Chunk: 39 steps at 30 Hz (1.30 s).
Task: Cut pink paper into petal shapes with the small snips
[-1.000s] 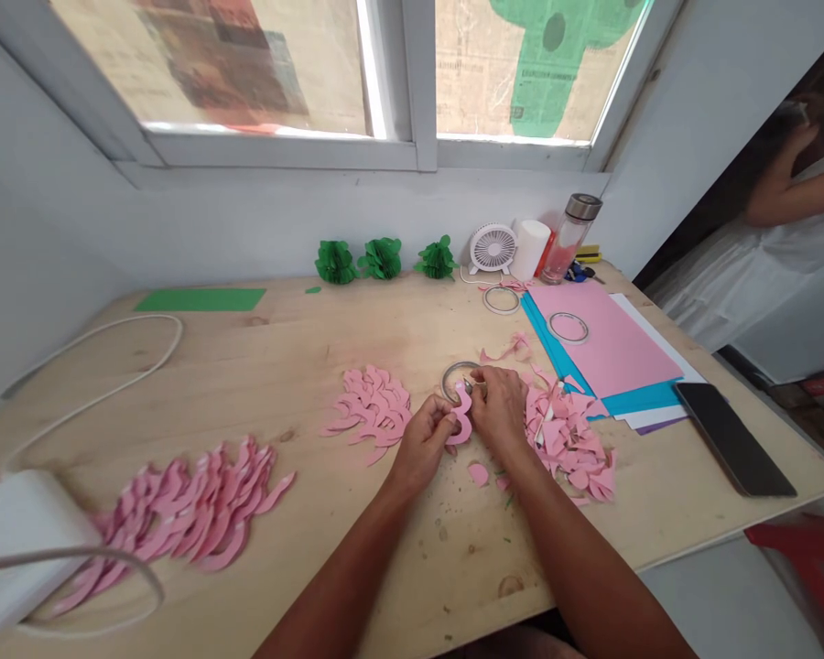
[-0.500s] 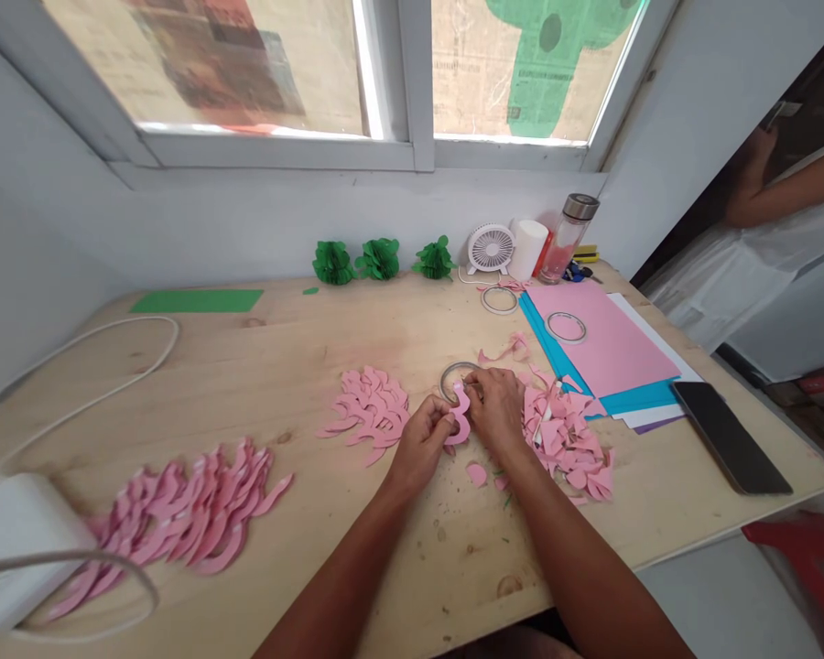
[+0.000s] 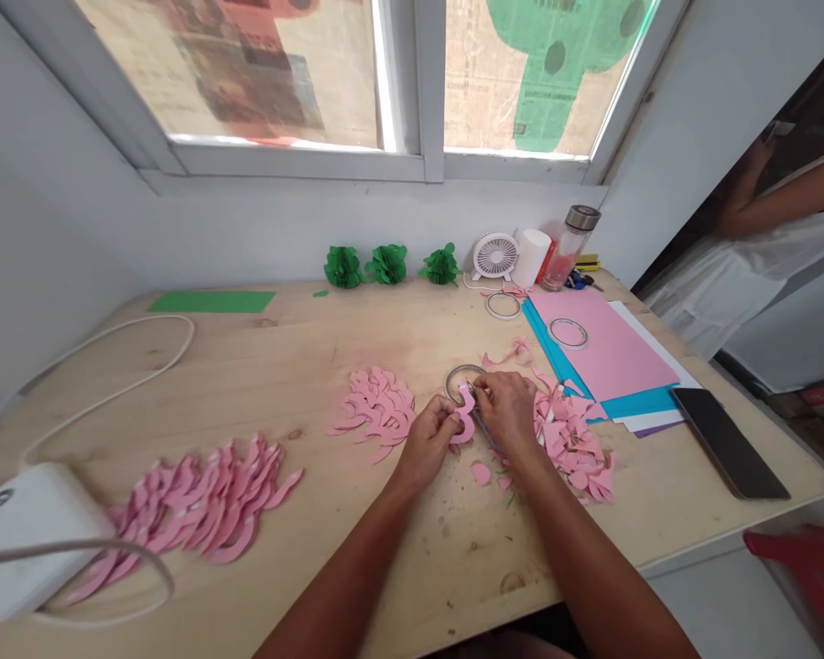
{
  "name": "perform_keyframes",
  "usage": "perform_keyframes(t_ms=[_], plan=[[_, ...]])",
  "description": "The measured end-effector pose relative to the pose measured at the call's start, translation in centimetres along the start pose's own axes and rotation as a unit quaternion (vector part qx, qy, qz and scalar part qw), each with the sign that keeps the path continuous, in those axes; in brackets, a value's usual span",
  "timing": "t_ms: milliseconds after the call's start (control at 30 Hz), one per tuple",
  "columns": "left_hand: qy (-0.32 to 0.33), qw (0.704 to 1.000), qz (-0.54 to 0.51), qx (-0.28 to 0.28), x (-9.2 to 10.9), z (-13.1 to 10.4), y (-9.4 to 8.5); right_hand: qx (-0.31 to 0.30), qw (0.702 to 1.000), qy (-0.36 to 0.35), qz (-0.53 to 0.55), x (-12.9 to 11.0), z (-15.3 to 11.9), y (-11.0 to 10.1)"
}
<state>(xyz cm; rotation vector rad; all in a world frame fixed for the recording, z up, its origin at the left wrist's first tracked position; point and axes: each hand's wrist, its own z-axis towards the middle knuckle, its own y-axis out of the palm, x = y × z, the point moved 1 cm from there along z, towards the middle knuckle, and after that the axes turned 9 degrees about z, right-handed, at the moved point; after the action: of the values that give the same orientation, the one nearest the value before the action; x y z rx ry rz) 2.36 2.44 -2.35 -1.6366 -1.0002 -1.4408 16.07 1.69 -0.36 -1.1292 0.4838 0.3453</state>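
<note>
"R hand has edged slightly toward the scrap pile in the last half sec. L hand hardly budged."

"What's L got?"

"Wavy pink strip, thumb & fingers pinched tight on its L side. It's approx mid-table, b/w the two hands. Can't tell if it touches the table."

"& R?"

"Fingers drawn together at the strip's top end, next to no gap. Can't tell if they've hold of the tip or smth small."

"Elbow room?"

"Tight on R: scraps come right up to the wrist, & a grey ring sits just behind the fingertips. On L, the small pink pile is just beside the hand, then a gap of wood, then the bigger pink heap up against the white box."

"Edges?"

"Front edge runs under both arms, w/ wood b/w it & the hands. Phone is far R, one end near the front edge, beside the paper stack. 3 green paper balls line the back edge, well apart from the hands, next to a small fan."
</note>
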Motion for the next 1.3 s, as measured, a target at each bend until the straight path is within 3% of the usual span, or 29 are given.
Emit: perform_keyframes(t_ms=[333, 533, 700, 1000, 1300], plan=[[0.012, 1.0, -0.001, -0.012, -0.5, 0.1, -0.1, -0.058, 0.992, -0.075, -0.086, -0.5, 0.4, -0.1], [0.013, 1.0, 0.014, -0.009, -0.3, 0.0, 0.0, -0.074, 0.991, -0.092, -0.062, 0.2, 0.8, -0.2], [0.073, 0.991, 0.108, -0.019, 0.4, -0.8, 0.1, -0.071, 0.992, -0.102, -0.007, 1.1, 0.8, -0.4], [0.206, 0.946, 0.249, -0.038, 1.5, -1.2, 0.1, -0.098, 0.973, -0.207, 0.035, 2.9, 1.7, -0.8], [0.217, 0.93, 0.292, -0.049, 1.2, -0.8, 0.1, -0.162, 0.95, -0.265, -0.027, 2.0, 3.0, -1.3]])
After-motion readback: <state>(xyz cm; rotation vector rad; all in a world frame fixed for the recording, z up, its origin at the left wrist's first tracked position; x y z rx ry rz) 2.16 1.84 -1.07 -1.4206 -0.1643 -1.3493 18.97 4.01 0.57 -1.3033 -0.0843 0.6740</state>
